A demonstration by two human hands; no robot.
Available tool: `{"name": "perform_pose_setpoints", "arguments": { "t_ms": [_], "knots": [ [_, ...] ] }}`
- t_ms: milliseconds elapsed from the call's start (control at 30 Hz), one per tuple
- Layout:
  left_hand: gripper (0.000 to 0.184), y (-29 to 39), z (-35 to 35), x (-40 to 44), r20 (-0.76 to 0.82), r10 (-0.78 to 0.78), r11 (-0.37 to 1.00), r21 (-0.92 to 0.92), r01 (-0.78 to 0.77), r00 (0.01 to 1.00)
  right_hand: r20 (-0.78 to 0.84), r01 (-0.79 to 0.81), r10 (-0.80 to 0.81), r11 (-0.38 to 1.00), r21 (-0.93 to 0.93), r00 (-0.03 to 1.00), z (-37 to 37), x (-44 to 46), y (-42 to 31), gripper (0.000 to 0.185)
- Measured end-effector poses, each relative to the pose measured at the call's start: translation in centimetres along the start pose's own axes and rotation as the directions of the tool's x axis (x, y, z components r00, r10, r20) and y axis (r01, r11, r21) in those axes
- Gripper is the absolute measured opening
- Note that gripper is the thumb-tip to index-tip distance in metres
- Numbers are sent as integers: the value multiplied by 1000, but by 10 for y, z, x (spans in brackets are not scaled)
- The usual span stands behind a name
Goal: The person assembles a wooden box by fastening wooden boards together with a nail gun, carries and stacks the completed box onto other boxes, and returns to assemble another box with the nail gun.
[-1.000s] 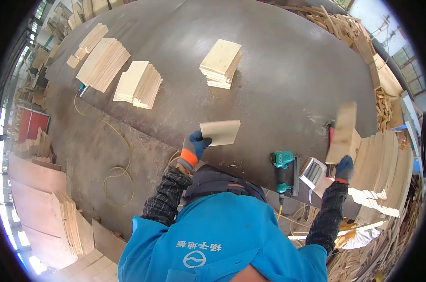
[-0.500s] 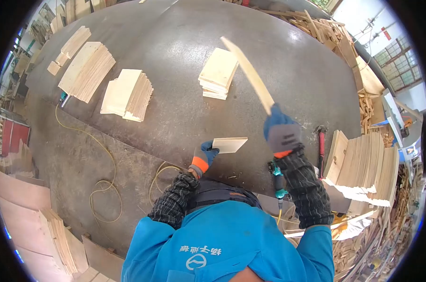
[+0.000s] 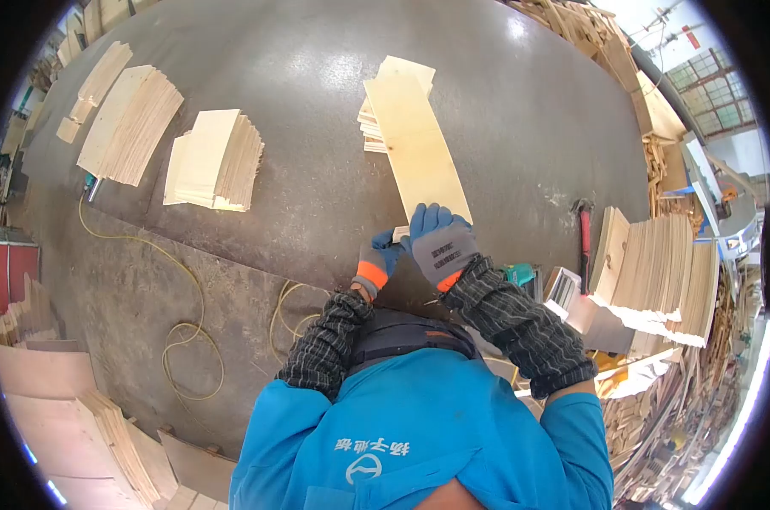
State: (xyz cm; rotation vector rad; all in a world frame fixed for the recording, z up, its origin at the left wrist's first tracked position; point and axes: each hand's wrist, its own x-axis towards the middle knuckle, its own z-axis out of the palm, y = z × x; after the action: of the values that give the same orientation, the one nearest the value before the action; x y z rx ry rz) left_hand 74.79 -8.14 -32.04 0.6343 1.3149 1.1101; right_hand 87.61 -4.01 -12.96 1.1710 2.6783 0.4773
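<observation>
My right hand, in a grey and blue glove, is closed on the near end of a long wooden board. The board slants away from me, its far end overlapping a small stack of wooden boards. My left hand, gloved the same way, grips a short wooden board just left of the right hand. Most of that short board is hidden behind the long one and the right glove.
Stacks of wooden boards stand at left, nearer the middle and at right. A hammer with a red handle and a teal power tool lie right of my arm. A yellow hose coils at left.
My right hand has moved left and down, bringing the long board beside my left hand. The board has turned from edge-on to showing its broad face.
</observation>
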Motion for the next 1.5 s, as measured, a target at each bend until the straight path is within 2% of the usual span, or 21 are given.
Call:
{"name": "perform_pose_setpoints", "arguments": {
  "t_ms": [100,200,300,400,500,567,600,633,700,800,900,967,1000,1100,1133,1200,1233,1267,1367,1400,1500],
  "knots": [
    [34,-24,-8,10,46,-2,993,-121,8,999,-139,22,14,966,256,990,-6,-8,12,68],
    [32,-32,-11,8,43,-1,975,-224,10,999,-193,-44,85,977,209,977,-4,-12,22,73],
    [31,-24,-7,14,31,67,992,106,-70,997,-125,-34,59,981,193,990,12,-14,28,72],
    [30,-34,-13,17,38,110,989,95,-113,993,-154,-20,36,995,103,987,22,-17,27,70],
    [30,-50,-16,20,24,162,982,90,-163,987,-317,-47,185,916,398,930,18,-21,37,50],
    [31,-25,-12,8,35,85,982,164,-89,996,-108,-277,488,648,709,866,-28,-23,54,43],
    [32,-18,-11,6,42,48,978,202,-55,998,-24,-335,588,494,802,809,-32,-25,62,41],
    [31,-22,-11,9,47,82,981,170,-88,996,60,-367,675,321,873,735,-36,-26,70,39],
    [31,-33,-10,14,55,149,982,107,-154,987,148,-298,797,42,953,586,-9,-32,84,39],
    [30,-32,-11,11,45,146,986,76,-149,988,210,41,799,-281,959,564,9,-32,82,39],
    [29,-33,-13,12,74,156,979,121,-164,985,302,170,784,-455,874,542,6,-34,74,40],
    [29,-37,-14,13,70,150,983,95,-156,986,229,-170,797,-161,972,558,11,-44,74,41],
    [29,-38,-14,14,68,147,985,81,-152,987,195,-329,794,6,944,576,7,-45,74,41],
    [28,-39,-14,15,76,148,986,67,-153,986,-193,-228,614,538,812,765,-18,-41,70,42],
    [27,-40,-15,15,67,143,985,91,-148,988,-194,-207,499,639,741,845,-24,-39,72,48],
    [26,-40,-15,18,52,132,980,142,-138,990,-302,-89,307,819,566,903,-20,-30,69,53],
    [26,-40,-15,20,55,132,982,131,-138,990,-339,-21,199,886,463,920,-18,-25,66,56],
    [25,-38,-15,19,55,132,983,119,-138,990,-398,4,81,978,207,914,-7,-25,55,61],
    [24,-33,-16,15,51,164,980,109,-169,985,-246,19,-20,1000,-5,969,15,-25,23,64],
    [23,-28,-16,12,50,181,976,111,-185,982,-224,4,-6,1000,-9,975,18,-26,15,63],
    [27,-9,-12,-1,19,98,991,86,-99,995,-104,-7,14,998,67,994,7,-29,8,62]
  ]
}}
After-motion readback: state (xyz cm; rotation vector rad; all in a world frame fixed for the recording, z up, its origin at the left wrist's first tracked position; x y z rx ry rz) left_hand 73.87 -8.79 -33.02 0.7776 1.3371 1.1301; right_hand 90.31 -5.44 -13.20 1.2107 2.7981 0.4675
